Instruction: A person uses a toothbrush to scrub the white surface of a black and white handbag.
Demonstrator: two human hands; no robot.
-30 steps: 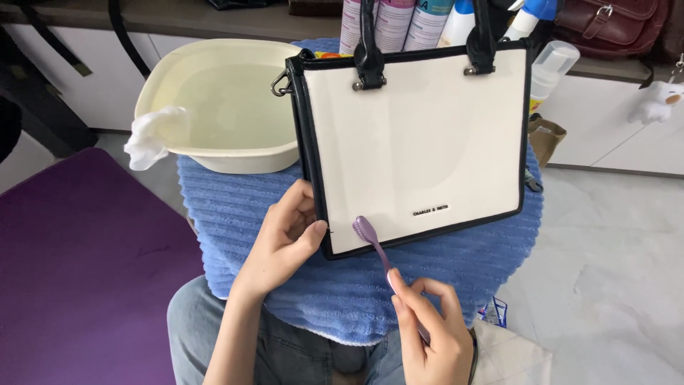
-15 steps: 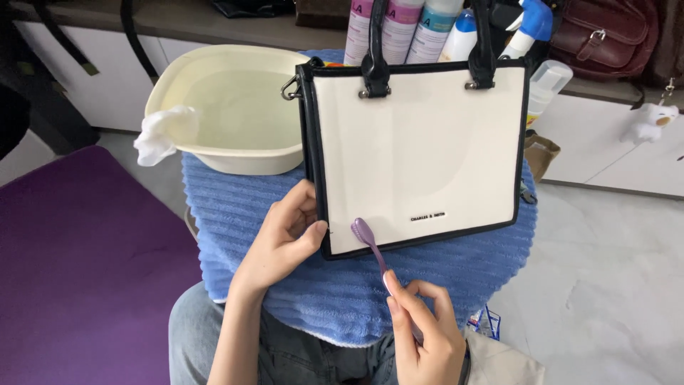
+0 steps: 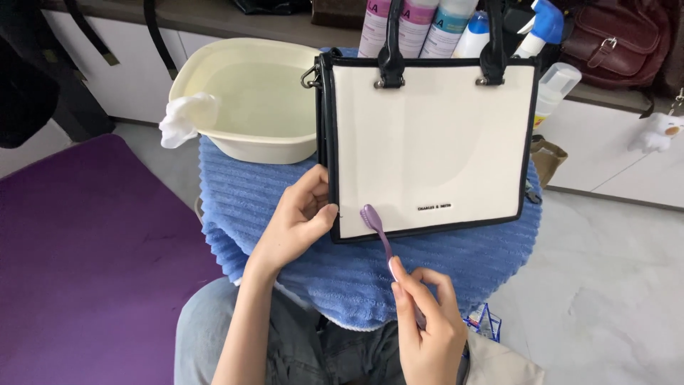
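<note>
Head view: right hand (image 3: 427, 324) still grips the purple toothbrush (image 3: 375, 228), left hand (image 3: 299, 217) apparently still open, steadying the bag (image 3: 434, 142).

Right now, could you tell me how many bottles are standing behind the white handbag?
5, partly hidden: two pink-topped bottles side by side behind the left handle, a teal-topped bottle, a blue spray bottle by the right handle, and a clear bottle past the white handbag's right edge. More may be hidden.

A cream tote bag (image 3: 427, 142) trimmed in black, purple toothbrush (image 3: 375, 227), ribbed blue towel (image 3: 271, 199), pale yellow basin (image 3: 249, 100), purple mat (image 3: 85, 249).
</note>
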